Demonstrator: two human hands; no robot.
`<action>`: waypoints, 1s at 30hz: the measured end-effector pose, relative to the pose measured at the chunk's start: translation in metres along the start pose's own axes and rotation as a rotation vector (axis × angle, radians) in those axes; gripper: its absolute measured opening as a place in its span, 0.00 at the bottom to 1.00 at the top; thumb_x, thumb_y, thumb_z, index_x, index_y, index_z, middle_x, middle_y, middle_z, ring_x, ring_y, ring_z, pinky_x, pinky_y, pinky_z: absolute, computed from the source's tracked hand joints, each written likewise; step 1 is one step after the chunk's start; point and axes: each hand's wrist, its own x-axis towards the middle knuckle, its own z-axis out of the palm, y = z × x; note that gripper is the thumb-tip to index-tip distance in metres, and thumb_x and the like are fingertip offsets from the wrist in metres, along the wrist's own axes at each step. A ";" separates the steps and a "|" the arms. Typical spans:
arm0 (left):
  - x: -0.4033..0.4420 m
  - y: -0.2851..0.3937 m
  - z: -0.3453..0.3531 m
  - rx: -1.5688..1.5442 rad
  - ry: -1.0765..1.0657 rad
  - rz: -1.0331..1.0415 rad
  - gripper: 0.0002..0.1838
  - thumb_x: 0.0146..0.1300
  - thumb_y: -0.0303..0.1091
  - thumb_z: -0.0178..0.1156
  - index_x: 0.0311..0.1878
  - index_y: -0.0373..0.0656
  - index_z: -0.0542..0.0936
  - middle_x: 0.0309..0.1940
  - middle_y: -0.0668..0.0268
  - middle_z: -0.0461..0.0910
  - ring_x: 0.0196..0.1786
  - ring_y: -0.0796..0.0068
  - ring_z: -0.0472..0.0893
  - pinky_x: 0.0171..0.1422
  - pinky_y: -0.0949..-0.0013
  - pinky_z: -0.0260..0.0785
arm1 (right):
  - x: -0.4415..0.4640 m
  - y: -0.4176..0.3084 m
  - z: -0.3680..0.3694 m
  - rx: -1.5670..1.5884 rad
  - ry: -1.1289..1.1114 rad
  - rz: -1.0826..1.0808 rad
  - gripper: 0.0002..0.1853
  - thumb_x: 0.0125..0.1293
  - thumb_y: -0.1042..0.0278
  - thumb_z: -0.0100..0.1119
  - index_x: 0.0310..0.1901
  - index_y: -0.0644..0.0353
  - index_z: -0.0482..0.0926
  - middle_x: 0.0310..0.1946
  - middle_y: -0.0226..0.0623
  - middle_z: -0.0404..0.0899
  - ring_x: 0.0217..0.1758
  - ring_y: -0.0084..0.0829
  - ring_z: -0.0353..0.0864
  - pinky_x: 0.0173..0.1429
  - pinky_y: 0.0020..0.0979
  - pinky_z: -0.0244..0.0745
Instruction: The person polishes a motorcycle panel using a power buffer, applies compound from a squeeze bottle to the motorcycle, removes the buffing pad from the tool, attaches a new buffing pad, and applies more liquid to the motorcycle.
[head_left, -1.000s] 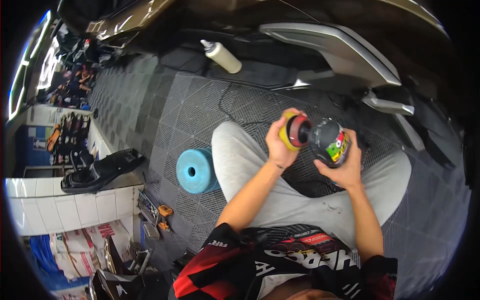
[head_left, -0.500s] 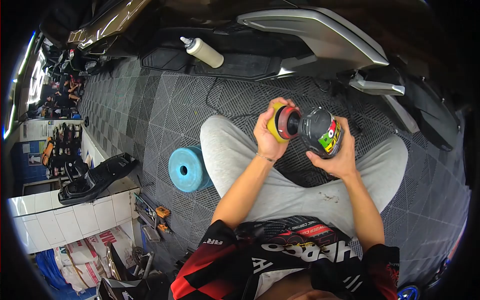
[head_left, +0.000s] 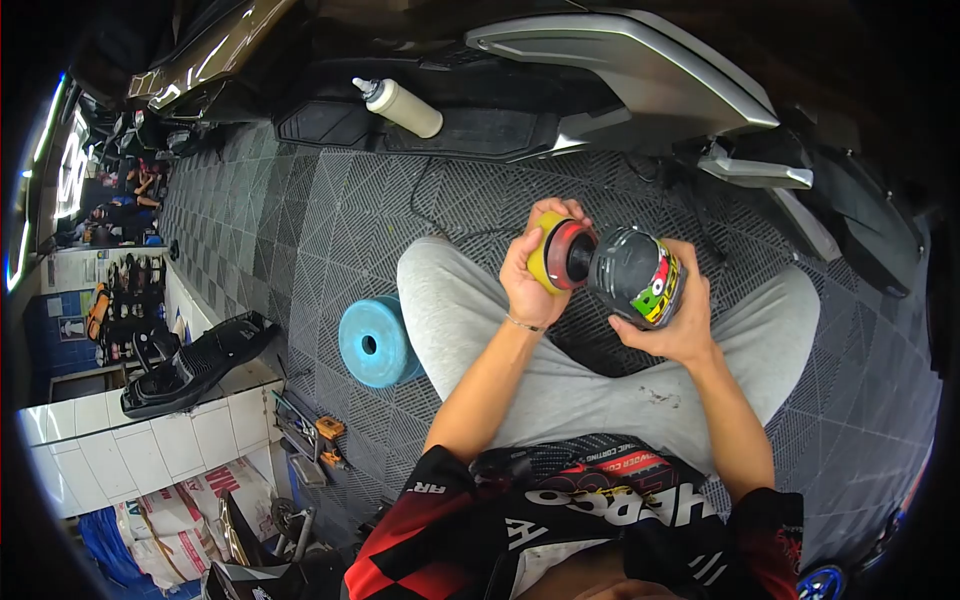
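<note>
My left hand [head_left: 535, 270] is wrapped round a round yellow-and-red pad [head_left: 556, 255], whose dark centre faces the tool on the right. My right hand [head_left: 683, 315] grips a black rounded tool head [head_left: 630, 272] with a colourful sticker on it. The pad and the tool head are side by side above my crossed legs; whether they touch at the dark hub is hard to tell. A cream bottle [head_left: 405, 108] with a grey nozzle lies on the motorcycle's black footboard [head_left: 490, 130].
A motorcycle with a silver side panel [head_left: 650, 65] spans the top. Left of my knee stands a blue round stool [head_left: 378, 342]. A black seat part [head_left: 200, 362] rests on a white tiled ledge [head_left: 150, 440]. Tools [head_left: 328, 440] lie on the floor. People [head_left: 140, 185] sit far back left.
The view has shifted, so the bottle and the stool appear further left. The tool head has turned slightly in my right hand, and its sticker faces another way. Both hands keep their holds.
</note>
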 end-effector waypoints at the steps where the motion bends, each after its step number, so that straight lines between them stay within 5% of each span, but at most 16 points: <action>1: 0.000 0.001 0.000 0.013 -0.013 0.000 0.23 0.62 0.48 0.57 0.53 0.41 0.72 0.52 0.58 0.72 0.59 0.60 0.74 0.70 0.59 0.64 | 0.000 0.001 0.000 -0.016 -0.001 -0.011 0.45 0.36 0.57 0.83 0.57 0.64 0.69 0.40 0.46 0.84 0.41 0.43 0.89 0.48 0.37 0.83; 24: -0.007 0.019 0.001 0.237 -0.129 0.020 0.26 0.57 0.49 0.52 0.51 0.38 0.71 0.49 0.55 0.73 0.53 0.64 0.74 0.61 0.62 0.66 | -0.015 -0.002 0.013 -0.064 0.035 -0.039 0.50 0.33 0.52 0.86 0.57 0.65 0.69 0.41 0.46 0.83 0.39 0.44 0.89 0.45 0.37 0.84; 30: -0.009 0.022 0.003 0.349 -0.116 -0.005 0.35 0.59 0.53 0.49 0.60 0.32 0.73 0.54 0.50 0.78 0.58 0.63 0.77 0.65 0.64 0.67 | -0.017 0.001 0.012 -0.066 0.029 -0.037 0.50 0.32 0.51 0.87 0.57 0.66 0.69 0.42 0.46 0.82 0.39 0.44 0.89 0.46 0.37 0.84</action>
